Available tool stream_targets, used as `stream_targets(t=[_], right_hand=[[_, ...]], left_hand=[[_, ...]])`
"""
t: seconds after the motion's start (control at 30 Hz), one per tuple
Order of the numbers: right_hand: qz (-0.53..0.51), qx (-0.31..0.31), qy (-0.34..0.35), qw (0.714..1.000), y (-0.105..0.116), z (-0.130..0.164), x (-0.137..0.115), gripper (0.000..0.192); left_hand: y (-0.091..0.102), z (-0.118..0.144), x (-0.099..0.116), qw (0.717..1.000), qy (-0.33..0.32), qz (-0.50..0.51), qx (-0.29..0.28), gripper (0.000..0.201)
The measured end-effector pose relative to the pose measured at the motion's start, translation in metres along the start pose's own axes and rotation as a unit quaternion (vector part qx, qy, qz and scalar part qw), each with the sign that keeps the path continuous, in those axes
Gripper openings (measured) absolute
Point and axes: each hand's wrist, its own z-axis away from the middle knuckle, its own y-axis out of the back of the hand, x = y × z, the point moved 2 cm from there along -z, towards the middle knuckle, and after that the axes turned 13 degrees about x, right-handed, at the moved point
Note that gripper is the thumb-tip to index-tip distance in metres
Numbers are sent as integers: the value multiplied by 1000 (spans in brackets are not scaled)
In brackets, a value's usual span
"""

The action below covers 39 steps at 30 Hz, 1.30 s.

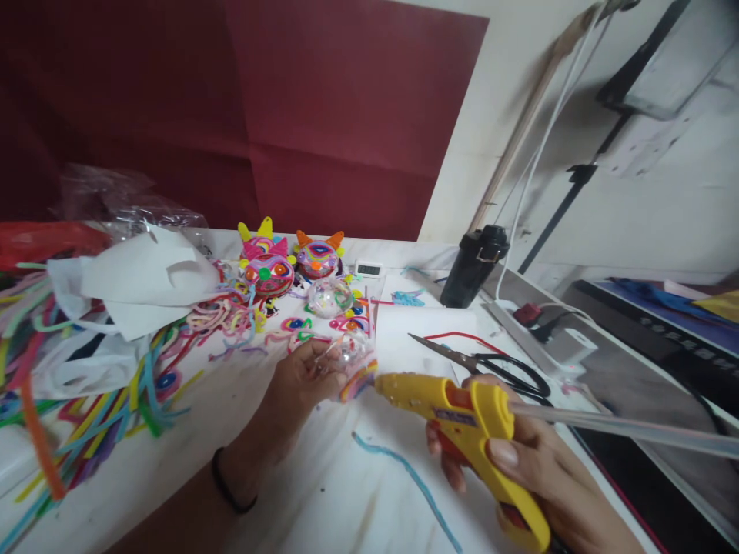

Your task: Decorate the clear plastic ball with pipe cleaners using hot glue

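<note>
My right hand (519, 462) is closed around the handle of a yellow hot glue gun (456, 408), and a clear glue stick (623, 429) sticks out of its back end. The nozzle points left and meets the edge of a rainbow-striped piece (359, 382). That piece sits on the lower part of a clear plastic ball (351, 350). Pinching the ball from the left is my left hand (309, 377), fingers closed on it. Below lies a light blue pipe cleaner (404, 465), loose on the white table (323, 492).
Finished colourful animal heads (270, 273) and another clear ball (329, 298) stand behind. Pipe cleaners (115, 415) pile up on the left. Black-handled scissors (479, 362) lie on white paper (416, 331). A black bottle (476, 265) and a power strip (536, 338) are at right.
</note>
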Motion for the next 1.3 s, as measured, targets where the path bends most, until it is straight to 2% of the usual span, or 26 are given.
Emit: stream_targets(t=[0.23, 0.37, 0.57, 0.97, 1.13, 1.3], right_hand=[[-23, 8, 16, 1000, -10, -7, 0, 36], [-53, -8, 30, 998, -10, -10, 2, 32], [-69, -27, 17, 997, -11, -14, 5, 31], [-113, -15, 9, 993, -10, -18, 9, 30], [-88, -15, 21, 996, -8, -18, 9, 29], [-68, 20, 4, 997, -5, -16, 9, 33]], left_hand=[[1, 0, -1, 1000, -6, -9, -24, 17], [1, 2, -1, 999, -6, -13, -38, 16], [-1, 2, 1, 999, 5, -16, -34, 18], [-1, 1, 1, 998, -2, -50, -37, 17], [0, -1, -2, 998, -4, -48, -39, 18], [0, -1, -2, 998, -1, -54, -39, 19]])
